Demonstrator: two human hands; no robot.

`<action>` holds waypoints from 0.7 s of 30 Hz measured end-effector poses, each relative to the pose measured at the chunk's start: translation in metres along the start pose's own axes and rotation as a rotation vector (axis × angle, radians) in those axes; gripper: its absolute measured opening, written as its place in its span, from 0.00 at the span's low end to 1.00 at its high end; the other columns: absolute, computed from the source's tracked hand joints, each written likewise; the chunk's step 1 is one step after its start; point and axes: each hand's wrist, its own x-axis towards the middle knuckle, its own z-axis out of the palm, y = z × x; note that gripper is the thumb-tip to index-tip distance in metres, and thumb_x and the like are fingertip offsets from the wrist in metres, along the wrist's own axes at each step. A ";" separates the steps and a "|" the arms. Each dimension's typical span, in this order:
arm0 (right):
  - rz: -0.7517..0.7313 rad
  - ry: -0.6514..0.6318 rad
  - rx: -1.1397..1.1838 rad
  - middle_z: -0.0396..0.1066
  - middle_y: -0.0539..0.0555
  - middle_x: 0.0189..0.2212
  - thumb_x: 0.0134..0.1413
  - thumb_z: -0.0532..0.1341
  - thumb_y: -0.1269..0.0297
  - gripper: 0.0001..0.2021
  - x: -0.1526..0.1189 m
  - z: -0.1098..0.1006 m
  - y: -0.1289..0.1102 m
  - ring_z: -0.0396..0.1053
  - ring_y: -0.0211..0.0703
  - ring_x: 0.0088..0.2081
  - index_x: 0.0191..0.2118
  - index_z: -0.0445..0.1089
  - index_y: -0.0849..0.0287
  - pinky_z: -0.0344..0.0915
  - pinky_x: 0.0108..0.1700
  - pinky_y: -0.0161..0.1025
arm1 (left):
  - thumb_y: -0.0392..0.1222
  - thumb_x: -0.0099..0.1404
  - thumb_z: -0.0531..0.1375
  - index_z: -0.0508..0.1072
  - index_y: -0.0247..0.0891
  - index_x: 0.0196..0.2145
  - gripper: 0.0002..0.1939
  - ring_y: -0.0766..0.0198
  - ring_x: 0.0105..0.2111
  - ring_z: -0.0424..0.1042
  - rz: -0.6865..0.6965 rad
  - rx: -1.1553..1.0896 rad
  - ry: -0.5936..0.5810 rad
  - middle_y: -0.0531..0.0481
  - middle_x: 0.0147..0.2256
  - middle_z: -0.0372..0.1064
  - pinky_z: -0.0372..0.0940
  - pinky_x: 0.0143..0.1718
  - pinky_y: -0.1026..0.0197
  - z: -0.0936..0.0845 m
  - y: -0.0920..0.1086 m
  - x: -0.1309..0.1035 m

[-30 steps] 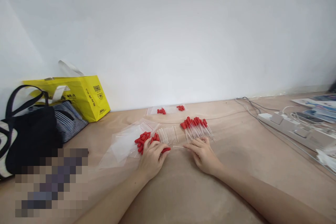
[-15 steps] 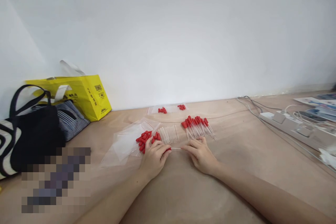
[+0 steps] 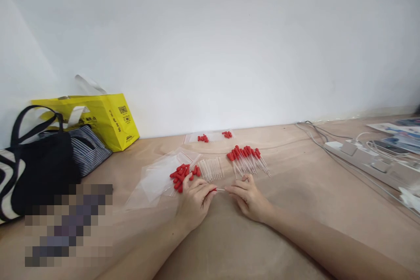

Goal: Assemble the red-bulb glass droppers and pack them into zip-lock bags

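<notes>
My left hand (image 3: 194, 201) is closed in a pinch on a red rubber bulb (image 3: 215, 190), mostly covered by the fingers. A thin clear dropper tube (image 3: 221, 190) runs from the bulb to my right hand (image 3: 250, 200), whose fingertips are closed on its other end. Just beyond the left hand lies a pile of loose red bulbs (image 3: 177, 176). Several bare tubes (image 3: 211, 169) lie side by side between that pile and a row of droppers (image 3: 244, 154), tubes with red bulbs on their ends.
Clear plastic bags (image 3: 152, 181) spread out at the left of the bulbs. Near the wall lies another bag (image 3: 216, 135) with red bulbs. A yellow bag (image 3: 114, 118) and a black bag (image 3: 42, 166) stand at left; a power strip (image 3: 364, 157) with cables lies at right.
Both hands have come slightly closer together, and less of the tube shows between them. The bulb and tube have shifted a little toward me.
</notes>
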 end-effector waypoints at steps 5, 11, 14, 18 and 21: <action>-0.064 -0.035 -0.060 0.67 0.50 0.26 0.47 0.48 0.81 0.20 0.000 -0.005 0.002 0.61 0.35 0.28 0.44 0.64 0.58 0.47 0.40 0.41 | 0.37 0.62 0.52 0.69 0.40 0.31 0.07 0.64 0.30 0.68 0.061 -0.025 -0.037 0.57 0.25 0.71 0.38 0.52 0.45 -0.002 0.002 0.000; -0.086 -0.046 -0.110 0.65 0.50 0.24 0.45 0.47 0.82 0.19 0.003 -0.006 0.001 0.60 0.35 0.27 0.40 0.66 0.60 0.46 0.39 0.40 | 0.36 0.62 0.51 0.69 0.40 0.30 0.07 0.64 0.32 0.68 0.094 -0.004 -0.090 0.57 0.26 0.72 0.32 0.54 0.43 -0.003 0.005 0.001; -0.084 -0.046 -0.098 0.65 0.50 0.24 0.46 0.47 0.81 0.17 0.004 -0.004 0.001 0.59 0.35 0.27 0.38 0.66 0.60 0.47 0.37 0.39 | 0.36 0.62 0.51 0.69 0.40 0.29 0.08 0.63 0.32 0.68 0.108 -0.005 -0.091 0.56 0.25 0.71 0.31 0.54 0.43 -0.002 0.005 0.001; -0.062 -0.038 -0.090 0.66 0.51 0.25 0.50 0.48 0.78 0.13 0.004 -0.002 0.002 0.59 0.36 0.27 0.35 0.66 0.60 0.47 0.36 0.39 | 0.37 0.62 0.51 0.69 0.40 0.29 0.09 0.63 0.32 0.68 0.123 -0.001 -0.078 0.56 0.25 0.72 0.34 0.54 0.43 0.000 0.003 0.001; -0.048 -0.021 -0.116 0.68 0.52 0.27 0.54 0.49 0.74 0.10 0.004 -0.002 0.002 0.60 0.36 0.28 0.37 0.66 0.60 0.48 0.37 0.38 | 0.38 0.63 0.51 0.70 0.40 0.31 0.09 0.63 0.32 0.69 0.124 0.007 -0.041 0.55 0.26 0.73 0.35 0.54 0.43 0.000 0.000 0.003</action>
